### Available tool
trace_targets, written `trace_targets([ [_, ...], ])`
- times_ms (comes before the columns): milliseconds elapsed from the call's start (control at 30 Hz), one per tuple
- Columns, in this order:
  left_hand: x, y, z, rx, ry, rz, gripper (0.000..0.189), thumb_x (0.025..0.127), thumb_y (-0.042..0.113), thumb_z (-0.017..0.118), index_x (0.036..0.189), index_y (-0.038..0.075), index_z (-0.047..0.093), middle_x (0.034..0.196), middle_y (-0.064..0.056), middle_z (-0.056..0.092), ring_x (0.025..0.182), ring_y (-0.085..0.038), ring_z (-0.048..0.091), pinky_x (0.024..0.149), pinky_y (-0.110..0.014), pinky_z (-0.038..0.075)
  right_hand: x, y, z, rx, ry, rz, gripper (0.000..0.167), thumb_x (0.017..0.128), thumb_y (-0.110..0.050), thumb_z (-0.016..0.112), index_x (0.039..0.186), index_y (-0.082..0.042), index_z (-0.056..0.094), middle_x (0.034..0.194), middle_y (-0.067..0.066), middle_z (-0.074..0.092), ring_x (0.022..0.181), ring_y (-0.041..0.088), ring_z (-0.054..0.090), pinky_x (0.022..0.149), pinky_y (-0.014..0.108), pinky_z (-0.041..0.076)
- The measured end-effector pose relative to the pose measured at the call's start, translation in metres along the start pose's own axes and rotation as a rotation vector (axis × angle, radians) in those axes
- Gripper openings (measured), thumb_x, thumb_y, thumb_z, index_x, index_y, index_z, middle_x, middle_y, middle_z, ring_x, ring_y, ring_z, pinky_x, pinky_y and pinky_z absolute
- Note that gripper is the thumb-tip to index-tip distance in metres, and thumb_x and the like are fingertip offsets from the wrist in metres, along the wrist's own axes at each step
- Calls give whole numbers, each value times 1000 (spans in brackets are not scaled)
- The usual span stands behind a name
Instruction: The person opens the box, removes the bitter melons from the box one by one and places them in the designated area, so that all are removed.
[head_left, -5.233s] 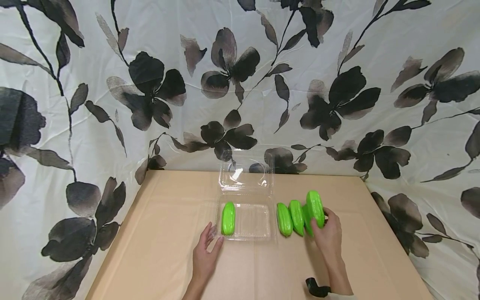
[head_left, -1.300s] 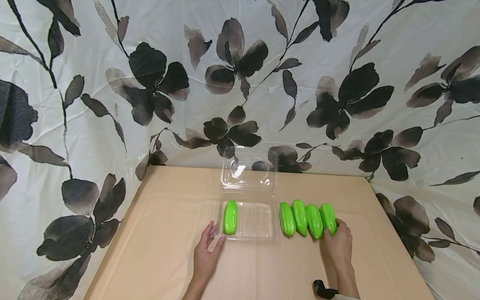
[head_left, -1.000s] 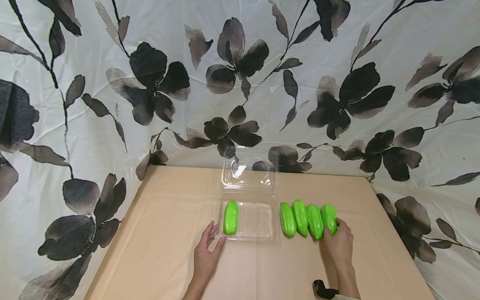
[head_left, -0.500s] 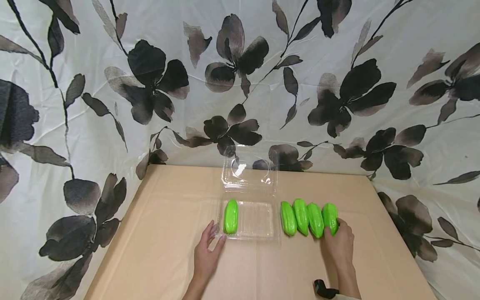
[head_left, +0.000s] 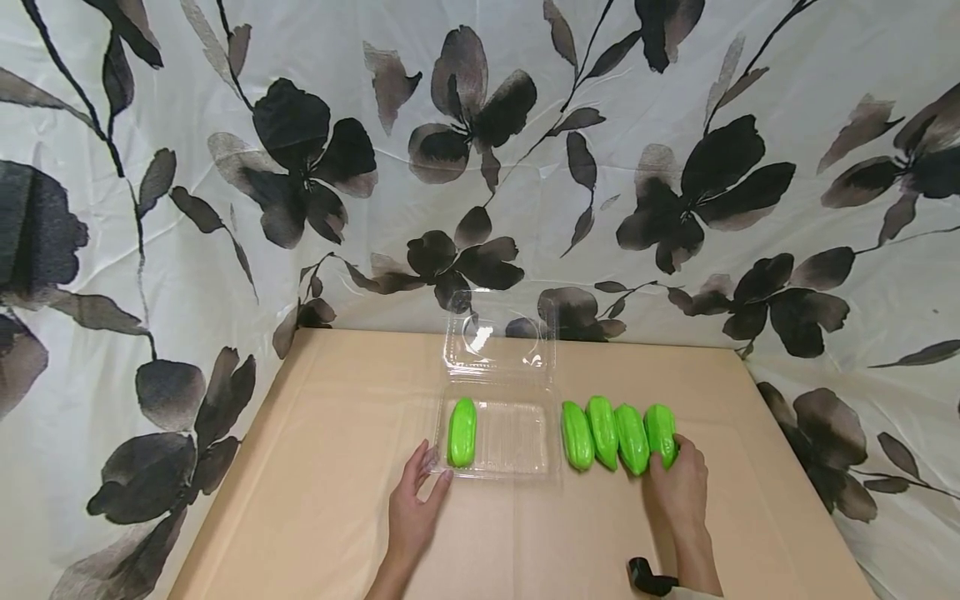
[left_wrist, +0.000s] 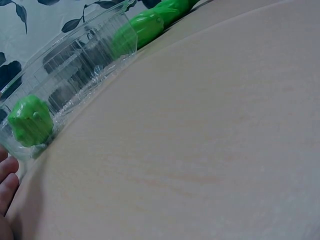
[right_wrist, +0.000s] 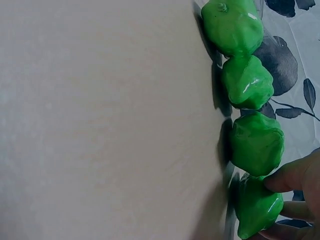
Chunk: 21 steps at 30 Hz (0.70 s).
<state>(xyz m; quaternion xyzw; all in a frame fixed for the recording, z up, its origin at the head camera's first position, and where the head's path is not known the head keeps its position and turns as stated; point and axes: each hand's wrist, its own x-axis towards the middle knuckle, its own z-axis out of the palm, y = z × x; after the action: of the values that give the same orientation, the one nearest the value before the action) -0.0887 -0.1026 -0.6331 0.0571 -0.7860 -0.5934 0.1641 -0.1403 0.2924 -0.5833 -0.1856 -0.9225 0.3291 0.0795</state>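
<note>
A clear plastic clamshell container [head_left: 510,433] lies with its lid [head_left: 498,337] raised at the back. One glossy green toy cucumber [head_left: 462,433] lies lengthwise at its left side. My left hand [head_left: 412,512] holds the container's near left corner, thumb at the front edge and fingers along the left side. To the right, several more green cucumbers [head_left: 602,432] form a row on the table. My right hand [head_left: 681,492] grips the rightmost cucumber [head_left: 661,433] near its front end. In the right wrist view, the thumb [right_wrist: 287,175] presses that cucumber's side and other fingers reach round beneath.
The beige table [head_left: 330,500] ends at a white curtain [head_left: 555,167] with dark flowers behind it. A small black device [head_left: 649,577] sits at my right wrist. The cucumber row stands just right of the container's wall.
About five seconds ago my right hand held a cucumber raised over the row's right end; now that cucumber lies lower, at the row's right end. Lately almost nothing moves; the left hand stays put.
</note>
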Motion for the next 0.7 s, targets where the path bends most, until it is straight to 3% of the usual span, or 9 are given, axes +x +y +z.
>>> trace_targets([
  [333, 1, 1, 0, -9, -3, 2, 63, 89, 23, 77, 146, 16, 50, 135, -9, 66, 125, -24, 64, 107, -22, 52, 0, -3, -2, 0, 14, -4, 57, 96, -13, 53, 141, 18, 37, 125, 40, 49, 107, 49, 52, 78, 56, 50],
  [700, 1, 1, -1, 14, 0, 3, 64, 90, 24, 77, 146, 14, 50, 135, -9, 66, 124, -25, 64, 107, -27, 54, 0, -6, -8, 20, 37, -16, 56, 95, -14, 55, 140, 16, 40, 128, 41, 48, 118, 56, 45, 88, 65, 46],
])
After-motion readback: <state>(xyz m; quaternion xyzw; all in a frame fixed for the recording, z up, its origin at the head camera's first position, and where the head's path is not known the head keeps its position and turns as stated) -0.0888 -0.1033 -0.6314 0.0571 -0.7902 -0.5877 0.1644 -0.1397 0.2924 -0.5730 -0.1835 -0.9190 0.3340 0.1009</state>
